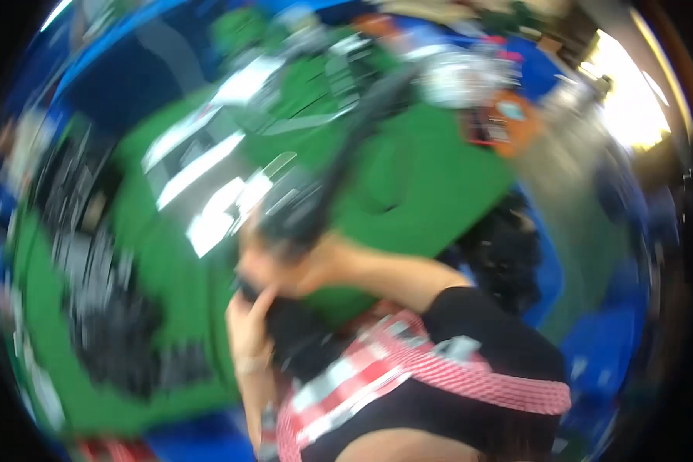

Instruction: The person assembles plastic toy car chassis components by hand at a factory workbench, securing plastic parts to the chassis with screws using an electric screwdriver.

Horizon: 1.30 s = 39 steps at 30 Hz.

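Note:
Motion smears the picture. Just left of the middle, my right hand [289, 266] is closed round a dark object [291, 212], its exact kind blurred. A long black strip [354, 135] runs from it up and to the right over the green table. My left hand [248, 331] is lower, close to the right hand, its thumb and fingers closed on a black soft-looking piece [294, 327]. Whether this piece joins the dark object I cannot tell. Shiny clear plastic packages [208, 212] lie just beyond my hands.
The green table cover [439, 185] spreads under everything. Black items are heaped on its left [119, 331]. Far right on the table are a whitish plastic bundle [462, 77] and an orange item [512, 123]. Dark things [504, 250] lie beyond its right edge.

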Each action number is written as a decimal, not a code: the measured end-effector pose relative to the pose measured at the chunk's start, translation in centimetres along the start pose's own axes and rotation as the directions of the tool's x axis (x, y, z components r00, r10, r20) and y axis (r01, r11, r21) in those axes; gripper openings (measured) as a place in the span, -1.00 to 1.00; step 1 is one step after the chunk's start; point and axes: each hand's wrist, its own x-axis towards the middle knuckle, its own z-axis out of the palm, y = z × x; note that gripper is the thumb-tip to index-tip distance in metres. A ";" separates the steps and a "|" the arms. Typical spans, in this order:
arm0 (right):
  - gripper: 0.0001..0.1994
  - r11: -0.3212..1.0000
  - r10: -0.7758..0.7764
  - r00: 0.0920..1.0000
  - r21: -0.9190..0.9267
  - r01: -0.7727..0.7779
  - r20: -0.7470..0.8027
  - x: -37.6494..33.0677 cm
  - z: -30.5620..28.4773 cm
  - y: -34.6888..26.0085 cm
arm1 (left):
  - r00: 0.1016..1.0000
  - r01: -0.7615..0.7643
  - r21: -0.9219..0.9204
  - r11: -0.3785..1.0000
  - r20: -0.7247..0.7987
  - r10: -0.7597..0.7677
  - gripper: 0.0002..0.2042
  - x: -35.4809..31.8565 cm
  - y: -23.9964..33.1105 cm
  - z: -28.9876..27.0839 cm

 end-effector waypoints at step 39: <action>-0.80 -0.230 0.777 0.616 0.969 0.093 0.125 0.3 -5.5 6.3 | 0.996 0.041 0.016 0.999 -0.078 -0.040 -0.72 -1.7 -1.0 0.6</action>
